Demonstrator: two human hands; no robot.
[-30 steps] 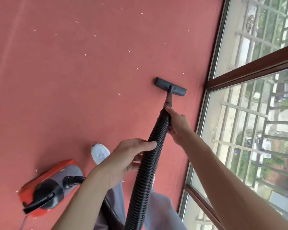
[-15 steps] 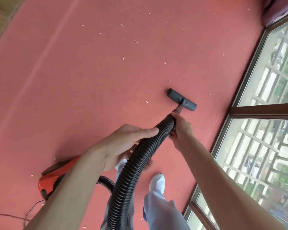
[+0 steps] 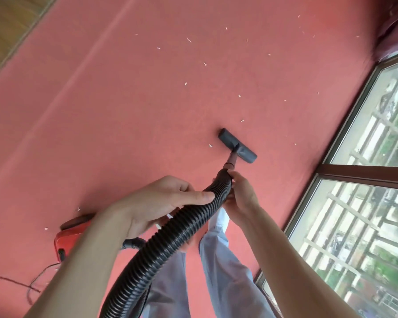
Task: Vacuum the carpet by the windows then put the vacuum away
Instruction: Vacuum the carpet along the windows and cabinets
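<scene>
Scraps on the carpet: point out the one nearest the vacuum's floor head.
The white scrap just left of the floor head, beside its left end; every other scrap lies farther off.

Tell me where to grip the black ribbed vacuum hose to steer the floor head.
Grip the black ribbed hose at its smooth front cuff, behind the grey floor head, from the window side, as the right hand does. The ribbed length curves and likely flexes; the left hand holds it midway.

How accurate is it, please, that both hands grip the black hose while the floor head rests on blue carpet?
The carpet is red, not blue, as the head view shows. The left hand and right hand do grip the black hose, and the floor head rests there.
</scene>
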